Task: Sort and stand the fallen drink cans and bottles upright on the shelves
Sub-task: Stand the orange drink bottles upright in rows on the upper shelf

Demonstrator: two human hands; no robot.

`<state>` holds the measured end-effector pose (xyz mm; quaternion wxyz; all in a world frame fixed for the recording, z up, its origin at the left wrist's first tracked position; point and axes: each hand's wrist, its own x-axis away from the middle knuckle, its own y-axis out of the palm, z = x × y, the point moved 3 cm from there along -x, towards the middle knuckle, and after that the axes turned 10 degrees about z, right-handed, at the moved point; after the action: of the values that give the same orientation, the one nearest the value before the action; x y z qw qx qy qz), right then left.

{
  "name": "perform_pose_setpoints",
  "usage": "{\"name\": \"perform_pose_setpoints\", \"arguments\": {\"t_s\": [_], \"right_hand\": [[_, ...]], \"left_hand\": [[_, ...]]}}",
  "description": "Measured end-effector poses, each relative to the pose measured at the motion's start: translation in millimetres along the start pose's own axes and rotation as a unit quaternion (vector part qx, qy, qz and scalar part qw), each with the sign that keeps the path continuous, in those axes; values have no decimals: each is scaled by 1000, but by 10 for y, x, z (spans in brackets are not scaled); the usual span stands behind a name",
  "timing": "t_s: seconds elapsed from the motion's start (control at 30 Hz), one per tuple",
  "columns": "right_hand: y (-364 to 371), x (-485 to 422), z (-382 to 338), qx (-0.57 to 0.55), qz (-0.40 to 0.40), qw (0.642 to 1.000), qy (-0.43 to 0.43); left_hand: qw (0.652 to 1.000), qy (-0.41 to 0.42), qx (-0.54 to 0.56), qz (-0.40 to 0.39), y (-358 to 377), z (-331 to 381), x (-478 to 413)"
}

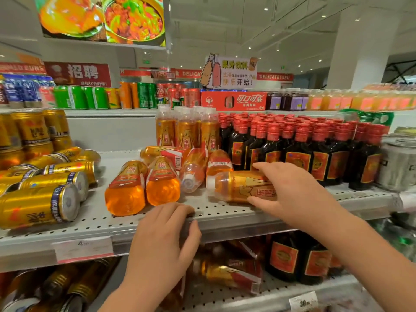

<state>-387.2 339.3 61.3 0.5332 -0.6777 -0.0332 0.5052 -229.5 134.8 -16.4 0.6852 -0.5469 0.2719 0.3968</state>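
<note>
R hand [299, 194] on bottle [238, 185], prob. gripping

On the middle shelf [225, 212], fallen cans [45, 199] were laid at the left, with stacked cans [33, 129] behind them. Fallen bottles [144, 185] were spread at centre, before standing bottles [186, 129]. Bottle rows [304, 149] were packed at the right. One lying bottle [243, 186] was held by the right hand [299, 194] just before those rows. The left hand [166, 239] was rested on the shelf's front edge.
</note>
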Motion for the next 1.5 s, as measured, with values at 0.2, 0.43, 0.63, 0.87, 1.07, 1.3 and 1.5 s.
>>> {"name": "perform_pose_setpoints", "arguments": {"t_s": [0.2, 0.43, 0.63, 0.87, 1.07, 1.3, 1.5], "right_hand": [[99, -48, 212, 4, -4, 998, -55], [165, 63, 377, -106, 83, 990, -42], [152, 153, 510, -346, 149, 921, 93], [330, 223, 503, -479, 147, 842, 201], [448, 250, 461, -512, 120, 820, 226], [508, 226, 536, -468, 92, 850, 223], [452, 186, 558, -478, 57, 844, 236]], "left_hand": [[999, -44, -18, 20, 32, 89, -146], [994, -99, 24, 34, 56, 118, -364], [995, -87, 39, 37, 178, 297, -567], [998, -64, 11, -18, 421, 429, -902], [994, -53, -78, -63, 626, 454, -1206], [982, -15, -129, -134, 781, 510, -1175], [987, 20, -156, -40, 555, 549, -1316]]}}
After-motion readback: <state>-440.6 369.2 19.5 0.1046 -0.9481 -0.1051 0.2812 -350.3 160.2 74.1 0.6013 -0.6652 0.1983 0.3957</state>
